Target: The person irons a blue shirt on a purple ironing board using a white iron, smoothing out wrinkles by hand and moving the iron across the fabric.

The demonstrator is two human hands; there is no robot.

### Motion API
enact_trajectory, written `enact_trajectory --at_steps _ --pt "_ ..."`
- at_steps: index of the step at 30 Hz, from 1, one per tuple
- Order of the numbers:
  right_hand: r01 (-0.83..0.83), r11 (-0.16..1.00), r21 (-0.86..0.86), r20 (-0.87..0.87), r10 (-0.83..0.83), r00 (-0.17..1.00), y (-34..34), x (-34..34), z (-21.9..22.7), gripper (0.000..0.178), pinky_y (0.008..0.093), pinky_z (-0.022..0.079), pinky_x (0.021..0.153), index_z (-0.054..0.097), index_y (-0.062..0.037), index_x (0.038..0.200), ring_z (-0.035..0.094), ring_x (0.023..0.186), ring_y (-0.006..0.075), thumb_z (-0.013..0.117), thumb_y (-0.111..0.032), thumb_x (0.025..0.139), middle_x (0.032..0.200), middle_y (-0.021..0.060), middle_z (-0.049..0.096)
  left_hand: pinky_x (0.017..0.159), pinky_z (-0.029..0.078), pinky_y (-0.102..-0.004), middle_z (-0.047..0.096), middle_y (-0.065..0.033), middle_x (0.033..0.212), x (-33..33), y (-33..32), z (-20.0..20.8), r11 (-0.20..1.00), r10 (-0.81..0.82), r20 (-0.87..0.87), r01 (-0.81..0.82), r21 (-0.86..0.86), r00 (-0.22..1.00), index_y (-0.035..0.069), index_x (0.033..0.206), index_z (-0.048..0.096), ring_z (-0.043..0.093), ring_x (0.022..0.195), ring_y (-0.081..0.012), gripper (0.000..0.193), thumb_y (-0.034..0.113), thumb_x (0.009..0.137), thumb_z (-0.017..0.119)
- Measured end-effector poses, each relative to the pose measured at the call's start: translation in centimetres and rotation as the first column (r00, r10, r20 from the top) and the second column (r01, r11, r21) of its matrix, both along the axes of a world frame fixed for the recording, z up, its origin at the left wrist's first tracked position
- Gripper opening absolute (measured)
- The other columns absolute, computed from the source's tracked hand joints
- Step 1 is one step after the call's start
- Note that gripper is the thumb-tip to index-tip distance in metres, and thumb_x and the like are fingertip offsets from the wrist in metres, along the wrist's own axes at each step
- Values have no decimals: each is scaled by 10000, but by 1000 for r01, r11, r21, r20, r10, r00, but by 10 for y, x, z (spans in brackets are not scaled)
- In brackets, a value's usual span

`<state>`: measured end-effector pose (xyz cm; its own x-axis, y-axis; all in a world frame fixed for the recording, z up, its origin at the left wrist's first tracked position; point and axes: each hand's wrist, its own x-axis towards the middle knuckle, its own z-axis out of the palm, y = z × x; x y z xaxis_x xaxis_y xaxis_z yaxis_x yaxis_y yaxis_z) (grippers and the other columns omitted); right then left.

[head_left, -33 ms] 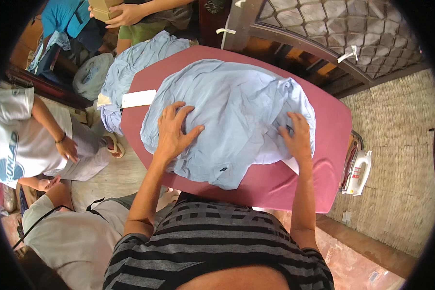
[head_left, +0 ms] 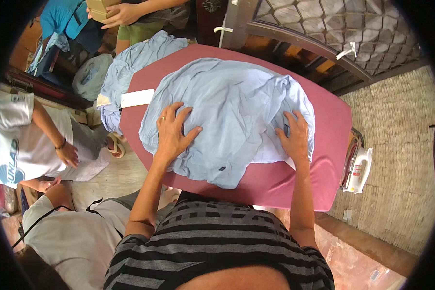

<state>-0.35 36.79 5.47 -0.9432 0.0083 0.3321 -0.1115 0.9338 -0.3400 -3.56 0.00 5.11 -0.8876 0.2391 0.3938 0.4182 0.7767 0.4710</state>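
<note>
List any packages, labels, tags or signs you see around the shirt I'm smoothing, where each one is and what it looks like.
White tag: flat rectangle on the maroon ironing board, just left of the light blue shirt.
Small dark label: tiny patch near the shirt's front hem, between the left hand and right hand.
Tan box: held by another person's hand at the top edge.
Print on the iron: red marks on its white body, right of the board.

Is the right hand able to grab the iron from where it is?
Probably yes. The right hand lies flat on the light blue shirt, and the white iron stands at the board's right end with nothing between them.
</note>
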Motion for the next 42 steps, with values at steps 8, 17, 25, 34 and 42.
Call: enact_trajectory --at_steps 8,17,25,34,42 --pt "236 971 -50 -120 -240 963 32 29 -11 494 453 455 997 616 -85 1274 555 1135 392 749 -104 799 1305 205 557 1010 343 -511 515 -127 1301 80 48 7 948 -315 63 317 -18 947 103 1181 647 459 1257 -364 553 277 687 824" --pt "170 838 -519 -62 -235 970 120 28 62 290 305 510 881 675 -29 1134 659 1009 162 609 19 855 1051 100 716 719 430 -227 593 60 822 63 -17 26 850 -39 369 -163 501 929 -3 1009 636 492 788 -50 189 184 993 628" --pt "-160 616 -771 -421 -306 854 193 22 163 328 359 518 922 604 -15 1275 619 1057 195 480 -34 972 1190 107 642 870 463 -254 656 -5 1065 -8 -67 116 515 121 53 -108 850 991 -11 1212 631 580 956 -88 322 248 1044 537" --pt "-185 411 -892 -317 -281 906 193 -51 310 343 383 468 1052 562 4 1334 587 1187 239 436 -120 1040 1302 154 602 754 514 -247 692 -39 982 -54 -102 270 650 -265 -224 345 677 938 22 1207 652 640 852 -102 281 201 1016 550" --pt "-297 926 -234 -80 286 955 143 -45 292 582 370 403 1100 582 -85 1368 533 1267 260 437 14 812 1391 99 573 780 535 -266 710 -25 1011 -50 -23 278 596 -163 -239 288 750 957 38 1150 673 654 854 -112 274 233 1054 506"
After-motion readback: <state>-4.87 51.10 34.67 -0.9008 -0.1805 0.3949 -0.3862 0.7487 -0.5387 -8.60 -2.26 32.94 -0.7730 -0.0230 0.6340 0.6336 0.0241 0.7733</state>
